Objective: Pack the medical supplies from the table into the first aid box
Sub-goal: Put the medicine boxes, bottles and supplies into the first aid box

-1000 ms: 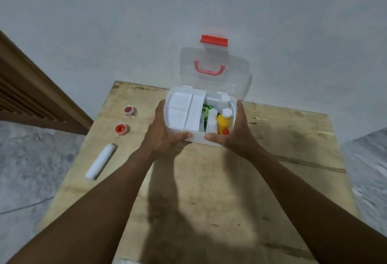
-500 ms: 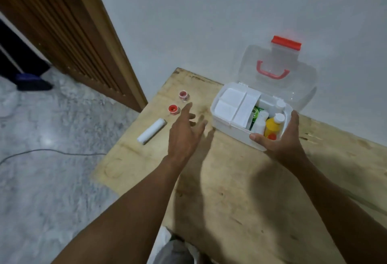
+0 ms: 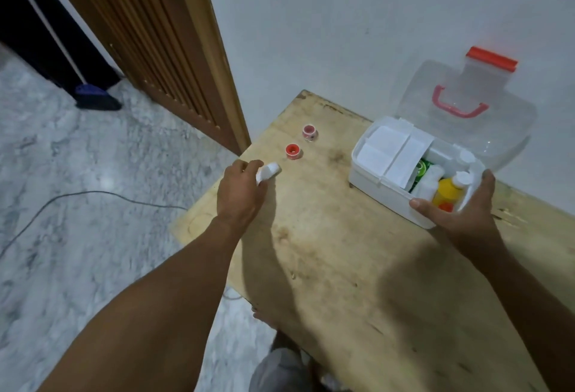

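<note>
The white roll (image 3: 268, 173) sits in the left hand (image 3: 241, 194), well left of the first aid box (image 3: 404, 173) on the counter (image 3: 342, 251). The grip is closed around the roll's middle. Judged light, soft and non-fragile; mid-body hold suits it. The right hand (image 3: 463, 208) clasps the box's near corner. Half a second earlier the left hand was open, and the roll lay on the counter.

A slatted wooden door (image 3: 149, 33) stands beside the white wall (image 3: 342, 18), with a cable (image 3: 77, 197) trailing across the marbled floor (image 3: 77, 267).
</note>
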`<control>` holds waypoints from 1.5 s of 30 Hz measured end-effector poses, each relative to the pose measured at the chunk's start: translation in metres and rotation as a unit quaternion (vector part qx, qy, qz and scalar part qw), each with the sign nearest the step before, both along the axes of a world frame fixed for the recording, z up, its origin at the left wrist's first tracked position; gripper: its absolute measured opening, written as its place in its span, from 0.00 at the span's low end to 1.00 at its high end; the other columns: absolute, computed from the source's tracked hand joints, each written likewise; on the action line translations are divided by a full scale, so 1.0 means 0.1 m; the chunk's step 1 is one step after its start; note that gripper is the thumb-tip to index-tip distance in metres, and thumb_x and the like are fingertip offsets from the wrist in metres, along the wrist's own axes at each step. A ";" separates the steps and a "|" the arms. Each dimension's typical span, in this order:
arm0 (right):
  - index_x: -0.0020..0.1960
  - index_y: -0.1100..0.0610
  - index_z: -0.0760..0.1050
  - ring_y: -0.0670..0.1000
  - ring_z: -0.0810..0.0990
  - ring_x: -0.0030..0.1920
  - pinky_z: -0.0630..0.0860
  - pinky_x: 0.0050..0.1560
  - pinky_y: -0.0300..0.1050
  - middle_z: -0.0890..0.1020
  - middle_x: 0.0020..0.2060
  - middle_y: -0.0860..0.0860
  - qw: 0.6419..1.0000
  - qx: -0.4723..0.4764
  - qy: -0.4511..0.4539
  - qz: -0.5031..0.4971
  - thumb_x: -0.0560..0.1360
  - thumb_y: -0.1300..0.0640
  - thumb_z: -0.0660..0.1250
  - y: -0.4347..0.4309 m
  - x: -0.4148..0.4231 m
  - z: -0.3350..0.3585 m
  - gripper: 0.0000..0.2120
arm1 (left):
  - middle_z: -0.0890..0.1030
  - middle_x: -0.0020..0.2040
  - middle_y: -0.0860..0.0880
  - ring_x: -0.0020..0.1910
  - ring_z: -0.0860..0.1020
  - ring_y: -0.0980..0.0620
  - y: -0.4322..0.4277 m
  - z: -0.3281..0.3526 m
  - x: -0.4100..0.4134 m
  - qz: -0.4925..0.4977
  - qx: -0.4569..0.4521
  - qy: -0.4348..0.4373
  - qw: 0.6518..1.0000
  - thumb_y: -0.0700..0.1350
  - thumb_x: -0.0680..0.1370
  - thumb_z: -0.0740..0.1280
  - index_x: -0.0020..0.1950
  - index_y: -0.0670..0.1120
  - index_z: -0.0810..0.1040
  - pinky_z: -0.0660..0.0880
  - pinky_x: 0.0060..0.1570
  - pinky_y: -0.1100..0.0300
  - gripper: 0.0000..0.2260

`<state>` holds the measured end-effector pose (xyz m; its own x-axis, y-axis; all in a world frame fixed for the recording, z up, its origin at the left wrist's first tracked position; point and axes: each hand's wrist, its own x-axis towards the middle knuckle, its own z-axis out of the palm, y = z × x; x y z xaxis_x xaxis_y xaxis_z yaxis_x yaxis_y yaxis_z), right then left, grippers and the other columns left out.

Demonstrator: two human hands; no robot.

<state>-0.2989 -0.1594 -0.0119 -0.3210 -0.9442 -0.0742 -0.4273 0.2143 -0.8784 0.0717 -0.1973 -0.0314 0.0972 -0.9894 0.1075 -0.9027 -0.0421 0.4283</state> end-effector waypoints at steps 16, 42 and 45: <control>0.76 0.40 0.46 0.55 0.67 0.72 0.71 0.67 0.63 0.63 0.73 0.47 0.999 0.043 0.010 -0.028 0.47 0.29 0.80 0.04 -0.05 0.00 0.67 | 0.82 0.57 0.42 0.51 0.81 0.42 -0.32 0.53 -0.51 -0.101 -0.007 0.083 0.991 0.60 0.76 0.66 0.71 0.48 0.71 0.78 0.47 0.47 0.27; 0.78 0.46 0.40 0.49 0.60 0.74 0.63 0.64 0.41 0.53 0.76 0.44 0.999 0.047 0.008 -0.023 0.60 0.42 0.81 0.12 0.01 0.16 0.63 | 0.81 0.61 0.46 0.60 0.77 0.47 -0.84 0.68 -2.35 -0.216 0.147 0.041 0.964 0.52 0.72 0.75 0.67 0.52 0.77 0.69 0.52 0.60 0.23; 0.78 0.46 0.40 0.48 0.59 0.74 0.62 0.65 0.40 0.53 0.76 0.44 0.999 0.042 0.003 -0.023 0.61 0.43 0.82 0.13 0.02 0.17 0.63 | 0.81 0.62 0.46 0.60 0.77 0.48 -0.84 0.66 -2.33 -0.213 0.154 0.055 0.963 0.53 0.72 0.75 0.68 0.53 0.77 0.68 0.52 0.61 0.24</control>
<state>-0.2971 -0.1468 0.0049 -0.3638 -0.9192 -0.1507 -0.4203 0.3064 -0.8541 -0.1614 -0.2817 0.0341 -0.3300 -0.9257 -0.1849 -0.8157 0.1811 0.5494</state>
